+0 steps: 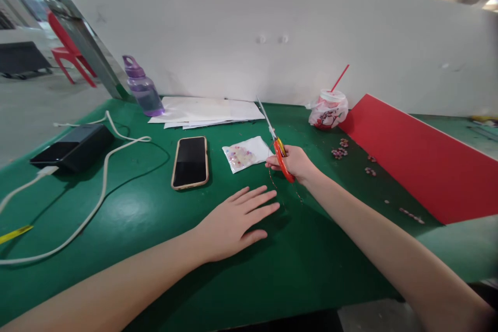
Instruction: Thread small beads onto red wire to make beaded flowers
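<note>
My right hand [294,162] is closed around the orange handles of a pair of scissors [280,151], whose blades point away toward the white wall. A thin beaded strand [272,179] hangs down by that hand; whether the fingers pinch it I cannot tell. My left hand [237,223] holds nothing, palm down just over or on the green table, its fingers spread toward the strand. Behind the hands lies a small clear packet [246,154] of coloured beads, close to the right fingertips.
A phone [190,162], a dark box-shaped device [73,148] with a white cable [104,181], white papers [206,110] and a purple bottle [143,87] stand left and behind. On the right are a bagged cup [329,110], small bead clusters [340,153] and a red board [424,161].
</note>
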{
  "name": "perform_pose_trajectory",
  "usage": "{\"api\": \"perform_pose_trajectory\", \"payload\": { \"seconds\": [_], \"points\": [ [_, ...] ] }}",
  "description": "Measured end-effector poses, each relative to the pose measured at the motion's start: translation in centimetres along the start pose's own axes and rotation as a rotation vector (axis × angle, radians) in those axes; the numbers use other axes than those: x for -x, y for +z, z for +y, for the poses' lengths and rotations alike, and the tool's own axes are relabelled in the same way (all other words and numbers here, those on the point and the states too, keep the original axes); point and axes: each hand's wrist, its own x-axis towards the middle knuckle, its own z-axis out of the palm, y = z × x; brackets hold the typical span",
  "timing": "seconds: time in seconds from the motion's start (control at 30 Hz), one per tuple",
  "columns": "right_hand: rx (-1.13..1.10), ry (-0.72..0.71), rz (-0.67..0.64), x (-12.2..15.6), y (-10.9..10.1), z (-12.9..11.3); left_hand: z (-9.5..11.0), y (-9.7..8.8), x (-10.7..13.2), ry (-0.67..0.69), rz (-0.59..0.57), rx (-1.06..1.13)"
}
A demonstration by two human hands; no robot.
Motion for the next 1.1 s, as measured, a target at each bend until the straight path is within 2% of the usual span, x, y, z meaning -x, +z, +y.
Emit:
{"api": "perform_pose_trajectory", "payload": {
  "seconds": [0.13,0.43,0.63,1.1],
  "points": [
    [-0.006,-0.002,0.005,-0.2,0.0,0.3,0.1,0.1,-0.2,0.066,-0.085,0.000],
    [0.008,0.025,0.030,-0.3,0.5,0.2,0.0,0.0,-0.5,0.144,-0.137,0.069],
    [0.034,0.006,0.019,-0.2,0.8,0.4,-0.2,-0.3,-0.5,0.219,-0.220,0.131],
    [0.156,-0.059,0.017,-1.3,-0.2,1.3,0.4,0.1,-0.4,0.249,-0.134,0.114]
  ]
}}
